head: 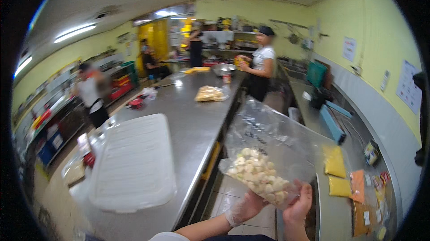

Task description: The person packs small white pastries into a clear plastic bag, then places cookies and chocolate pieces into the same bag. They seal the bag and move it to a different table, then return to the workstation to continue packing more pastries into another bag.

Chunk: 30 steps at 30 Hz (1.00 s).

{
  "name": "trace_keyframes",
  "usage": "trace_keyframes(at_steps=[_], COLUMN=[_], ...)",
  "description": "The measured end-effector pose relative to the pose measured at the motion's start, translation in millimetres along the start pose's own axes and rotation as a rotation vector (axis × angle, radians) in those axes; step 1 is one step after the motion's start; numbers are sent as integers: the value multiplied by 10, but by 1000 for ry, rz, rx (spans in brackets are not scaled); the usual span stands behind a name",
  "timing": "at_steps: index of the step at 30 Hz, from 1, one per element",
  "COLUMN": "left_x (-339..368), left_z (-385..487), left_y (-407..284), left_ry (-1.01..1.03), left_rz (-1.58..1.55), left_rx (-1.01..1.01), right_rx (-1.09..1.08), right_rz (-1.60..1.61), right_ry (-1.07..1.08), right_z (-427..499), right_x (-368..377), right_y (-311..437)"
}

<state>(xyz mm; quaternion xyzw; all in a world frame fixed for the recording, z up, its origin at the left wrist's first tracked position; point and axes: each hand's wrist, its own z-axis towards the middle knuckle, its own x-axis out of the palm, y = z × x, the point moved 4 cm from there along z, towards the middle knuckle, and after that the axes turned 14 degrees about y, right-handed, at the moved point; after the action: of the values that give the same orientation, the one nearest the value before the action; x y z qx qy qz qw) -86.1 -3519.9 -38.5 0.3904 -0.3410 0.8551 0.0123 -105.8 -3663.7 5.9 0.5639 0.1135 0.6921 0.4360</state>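
A large clear plastic bag (289,147) of pale, round sliced pieces (257,175) hangs in front of me, over the gap between two steel counters. The slices lie in its lower part, and handwriting marks the film above them. My left hand (247,207), in a thin clear glove, supports the bag from below, its fingertips partly hidden behind the filled end. On the other side, my right hand (299,200) grips the bag's lower right corner between thumb and fingers. Whether the bag's upper end is sealed cannot be told.
A white plastic lid or box (134,163) rests on the long steel table (188,120). Farther along are a bagged food pack (210,94) and a metal bowl (223,69), near a co-worker (263,59). Yellow packets (335,162), an orange packet (357,185) and a blue-sided device (331,123) occupy the right counter.
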Motion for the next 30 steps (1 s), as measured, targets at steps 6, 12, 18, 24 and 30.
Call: trace_keyframes(at_steps=[6,12,18,24,30], left_x=[-1008,-1547,-1999,-2427,-2696], left_z=[826,2375,3901,4690,5735], left_y=[237,538,1730,2703,3257], left_ry=[-146,34,138,-19,22], left_rz=[-299,-459,-569,-629,-532], left_rx=[-58,-417,-786,-1029,-898], right_rx=[218,-143,-408,-519,-586], right_rz=[-130,-133,-451,-318,-582], right_ry=[-153,-255,-719,-837,-655], right_z=[586,1193,1396,2263,3341], right_x=[-898,-1440,-2423,-3121,-3255], right_y=[-657,-279,506,613,809])
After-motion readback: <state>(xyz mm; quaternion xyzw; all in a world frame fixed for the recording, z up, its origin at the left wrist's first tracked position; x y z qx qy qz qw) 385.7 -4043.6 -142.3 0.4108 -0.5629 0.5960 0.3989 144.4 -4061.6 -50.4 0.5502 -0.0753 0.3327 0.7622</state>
